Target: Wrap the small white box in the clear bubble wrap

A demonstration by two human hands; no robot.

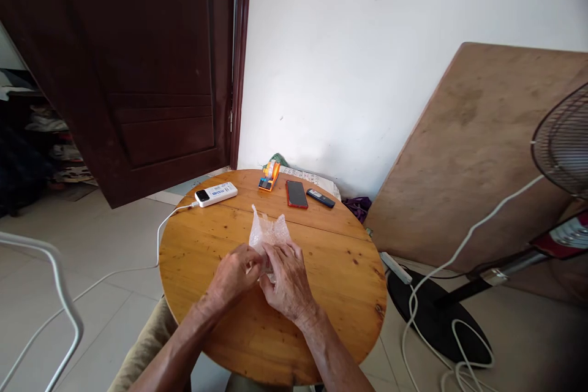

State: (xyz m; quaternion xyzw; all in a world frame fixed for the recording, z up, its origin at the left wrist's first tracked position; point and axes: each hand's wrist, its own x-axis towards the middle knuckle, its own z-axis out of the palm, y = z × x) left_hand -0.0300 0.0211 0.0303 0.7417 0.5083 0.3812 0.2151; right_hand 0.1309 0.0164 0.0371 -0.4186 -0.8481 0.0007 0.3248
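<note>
Head: bubble wrap (pixel 271 231) beneath right grip (pixel 289 278)

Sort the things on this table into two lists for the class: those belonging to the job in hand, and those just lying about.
In the job:
- bubble wrap, under both hands
- orange tape dispenser, possibly, though untouched

Lying about:
- white device with cable
- red-edged phone
- dark handset
</note>
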